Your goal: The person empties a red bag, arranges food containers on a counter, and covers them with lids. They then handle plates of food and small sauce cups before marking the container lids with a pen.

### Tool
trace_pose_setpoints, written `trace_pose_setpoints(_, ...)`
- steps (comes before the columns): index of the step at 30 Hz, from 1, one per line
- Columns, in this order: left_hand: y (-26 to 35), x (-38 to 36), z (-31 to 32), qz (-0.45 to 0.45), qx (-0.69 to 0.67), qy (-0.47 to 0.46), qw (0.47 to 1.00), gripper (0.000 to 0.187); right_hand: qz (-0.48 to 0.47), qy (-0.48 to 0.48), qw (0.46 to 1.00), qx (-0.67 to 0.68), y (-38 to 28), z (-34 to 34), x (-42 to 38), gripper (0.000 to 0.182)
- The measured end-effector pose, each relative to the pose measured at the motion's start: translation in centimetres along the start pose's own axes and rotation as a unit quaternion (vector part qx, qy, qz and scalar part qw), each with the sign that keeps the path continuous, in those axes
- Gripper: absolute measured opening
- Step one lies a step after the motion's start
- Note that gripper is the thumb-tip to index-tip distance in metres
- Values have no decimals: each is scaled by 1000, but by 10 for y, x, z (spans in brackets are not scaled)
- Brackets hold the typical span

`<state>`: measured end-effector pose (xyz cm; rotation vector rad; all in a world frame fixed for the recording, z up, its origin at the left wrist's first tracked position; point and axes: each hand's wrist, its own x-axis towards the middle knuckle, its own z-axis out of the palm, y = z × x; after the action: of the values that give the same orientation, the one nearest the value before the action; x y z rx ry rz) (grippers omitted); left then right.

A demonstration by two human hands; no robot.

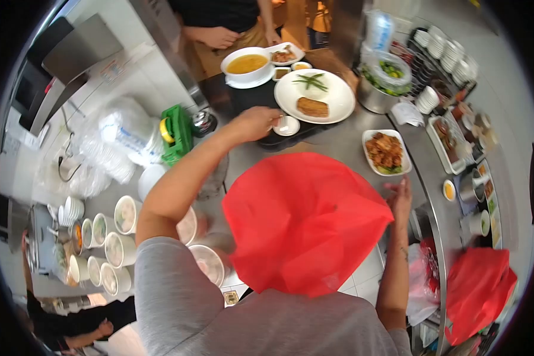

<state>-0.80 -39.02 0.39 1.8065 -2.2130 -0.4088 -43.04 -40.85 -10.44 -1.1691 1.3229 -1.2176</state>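
My left hand (258,123) reaches over a black tray (249,98), its fingers closed at the rim of a small white dish (287,126) on the near edge. Just beyond stands an oval white plate (344,107) with green beans, something white and a browned fillet (312,107). A white bowl of yellow soup (247,64) is also on the tray. My right hand (400,199) is slightly blurred, with fingers apart and nothing visible in them. It is just below a square white bowl (366,155) of browned food pieces. Red cloth headwear (305,219) hides the counter's middle.
Across the counter stands a person in black, one hand (221,37) near the tray. Several lidded tubs (120,249) are at left, beside a green crate (177,133). At right are a steel pot (378,98), stacked cups and sauce containers. Another person is at lower left.
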Motion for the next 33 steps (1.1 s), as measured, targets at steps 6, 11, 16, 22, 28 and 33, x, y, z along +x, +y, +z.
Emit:
trace_pose_setpoints(6, -106, -137, 76, -211, 220, -131, 944, 45, 72, 16, 994, 85, 31, -3, 64, 33)
trace_pose_setpoints(11, -63, -175, 85, -79, 149, -87, 982, 43, 42, 35, 996, -67, 40, -17, 94, 25)
trace_pose_setpoints(16, -56, -175, 40, -37, 77, -134, 987, 36, -1, 73, 973, -219, 42, -35, 121, 21)
trace_pose_setpoints(22, -24, -132, 18, -131, -101, -63, 984, 24, -91, 46, 913, -394, 102, -86, 171, 32)
trace_pose_setpoints(28, 88, -39, 8, 95, -169, -63, 979, 20, 50, 87, 977, -189, 9, -51, 105, 39)
trace_pose_setpoints(33, 200, 28, 3, 199, -103, -95, 970, 12, 57, 45, 991, -110, 2, -90, 58, 30)
